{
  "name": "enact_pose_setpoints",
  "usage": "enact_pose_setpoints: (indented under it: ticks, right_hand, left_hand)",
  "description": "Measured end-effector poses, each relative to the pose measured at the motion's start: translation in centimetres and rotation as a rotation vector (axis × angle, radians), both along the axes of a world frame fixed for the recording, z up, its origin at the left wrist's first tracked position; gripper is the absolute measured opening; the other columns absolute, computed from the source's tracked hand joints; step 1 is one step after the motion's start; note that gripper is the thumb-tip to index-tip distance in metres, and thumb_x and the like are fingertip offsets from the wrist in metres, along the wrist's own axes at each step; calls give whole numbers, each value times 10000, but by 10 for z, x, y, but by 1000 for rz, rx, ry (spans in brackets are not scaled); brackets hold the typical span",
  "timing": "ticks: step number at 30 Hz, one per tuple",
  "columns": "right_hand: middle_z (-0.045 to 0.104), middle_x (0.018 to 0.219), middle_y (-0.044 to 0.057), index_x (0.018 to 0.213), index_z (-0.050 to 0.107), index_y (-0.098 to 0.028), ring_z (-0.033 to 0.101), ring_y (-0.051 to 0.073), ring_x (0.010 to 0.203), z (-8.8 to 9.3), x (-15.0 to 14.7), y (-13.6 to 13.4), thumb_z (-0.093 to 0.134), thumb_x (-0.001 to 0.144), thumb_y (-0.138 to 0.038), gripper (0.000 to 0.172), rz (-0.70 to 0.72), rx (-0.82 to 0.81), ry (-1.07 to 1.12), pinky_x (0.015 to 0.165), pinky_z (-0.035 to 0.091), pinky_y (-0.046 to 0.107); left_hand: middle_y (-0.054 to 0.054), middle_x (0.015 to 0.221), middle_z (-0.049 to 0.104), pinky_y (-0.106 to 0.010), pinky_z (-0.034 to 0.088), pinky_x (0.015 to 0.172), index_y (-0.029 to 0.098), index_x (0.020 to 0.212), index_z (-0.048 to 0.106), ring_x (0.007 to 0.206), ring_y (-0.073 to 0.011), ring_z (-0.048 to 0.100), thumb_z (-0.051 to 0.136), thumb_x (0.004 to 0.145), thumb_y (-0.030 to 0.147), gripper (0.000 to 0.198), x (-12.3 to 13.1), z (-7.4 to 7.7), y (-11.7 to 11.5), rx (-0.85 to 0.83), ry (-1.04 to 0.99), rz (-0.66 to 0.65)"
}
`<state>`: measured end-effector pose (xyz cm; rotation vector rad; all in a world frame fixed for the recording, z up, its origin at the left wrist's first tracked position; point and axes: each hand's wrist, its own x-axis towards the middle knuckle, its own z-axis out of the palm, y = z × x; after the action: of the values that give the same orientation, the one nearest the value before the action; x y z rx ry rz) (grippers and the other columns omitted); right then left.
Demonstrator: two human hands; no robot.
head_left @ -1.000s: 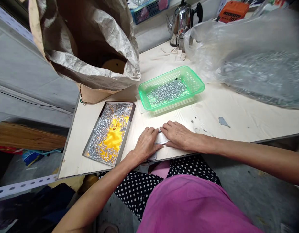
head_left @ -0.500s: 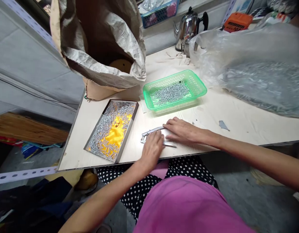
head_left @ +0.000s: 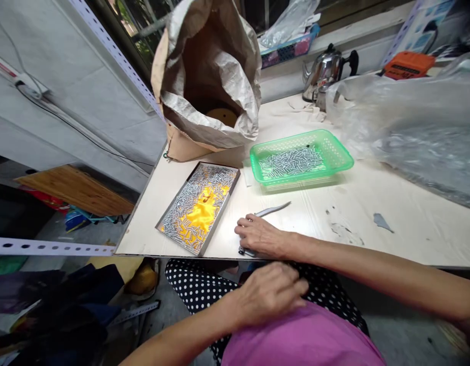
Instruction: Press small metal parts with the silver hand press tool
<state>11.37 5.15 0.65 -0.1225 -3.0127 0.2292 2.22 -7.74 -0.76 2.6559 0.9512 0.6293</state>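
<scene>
My right hand (head_left: pixel 260 236) lies on the pale table (head_left: pixel 372 203) near its front edge, fingers curled over a slim metal hand tool (head_left: pixel 272 209). One handle of the tool sticks out past my fingers toward the green basket. My left hand (head_left: pixel 269 295) is off the table, down on my lap over the polka-dot cloth (head_left: pixel 193 284). Its fingers are bent and held together, and what lies under them is hidden. A flat metal tray (head_left: pixel 219 203) with a yellow lining and many small metal pieces sits left of my right hand.
A green plastic basket (head_left: pixel 334 152) of small metal pieces stands behind the tool. A big open paper sack (head_left: pixel 215 66) stands at the back left. A large clear plastic bag (head_left: pixel 410 122) fills the right side. A steel kettle (head_left: pixel 326 71) and an orange box (head_left: pixel 406 65) are at the back.
My left hand has come off the tool and the table and dropped to my lap. My right hand has slid toward the table's front edge over the tool. The view has shifted left.
</scene>
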Motion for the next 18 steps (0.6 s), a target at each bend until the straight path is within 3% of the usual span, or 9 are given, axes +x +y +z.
enact_pose_setpoints:
  ticks: [1,2,3,4,6,8,12,18]
  right_hand:
    - [606,926,66,798,655,-178,454,227,948,-5,-4,-2,585,898,-218,128,36,-10,18,769,324,357]
    - [605,908,64,797,644,-172,455,218,922,-10,-7,-3,580,900,-221,131,63,-30,47,770,327,355]
    - [607,905,61,817,637,-170,456,208,904,-15,-8,-3,564,914,-226,133,80,-60,91,771,331,351]
    - [612,913,59,848,633,-168,459,198,894,-19,-8,-2,539,935,-231,143,86,-95,147,772,335,343]
    - [621,936,60,911,626,-166,469,185,896,-23,-7,1,463,984,-237,192,58,-160,272,789,344,329]
    - [628,950,63,956,616,-165,478,182,914,-25,-6,4,383,1014,-216,246,17,-167,366,818,346,327]
    - [624,865,44,879,603,-170,481,184,853,-28,-6,9,352,1014,-165,284,85,0,341,786,329,331]
    - [573,753,16,790,568,-170,460,169,741,-37,-7,4,438,980,-126,234,123,89,271,683,307,317]
  left_hand:
    - [-60,916,710,-315,527,877,178,1155,606,879,-176,662,520,953,278,241,-13,6,-3,76,-25,-6]
    - [-39,843,699,-308,528,830,198,1111,622,814,-163,650,509,948,223,199,-29,11,-3,148,-53,76]
    - [-35,829,694,-298,522,777,217,1070,634,783,-157,637,477,951,180,200,-49,17,1,209,-63,221]
    - [-47,828,685,-308,511,757,211,1025,644,785,-169,625,444,961,174,213,-71,23,9,248,-43,453]
    - [-80,898,677,-357,485,821,191,978,660,867,-208,602,439,972,235,226,-117,31,34,166,81,880]
    - [-89,914,666,-356,467,847,180,936,678,900,-226,585,455,962,269,242,-156,34,63,90,148,1062]
    - [-84,958,657,-320,433,863,177,960,701,962,-222,568,469,945,259,246,-191,24,112,-83,233,1155]
    - [-86,1003,650,-297,400,799,170,914,705,1027,-230,535,511,918,247,208,-193,9,142,-195,346,1119]
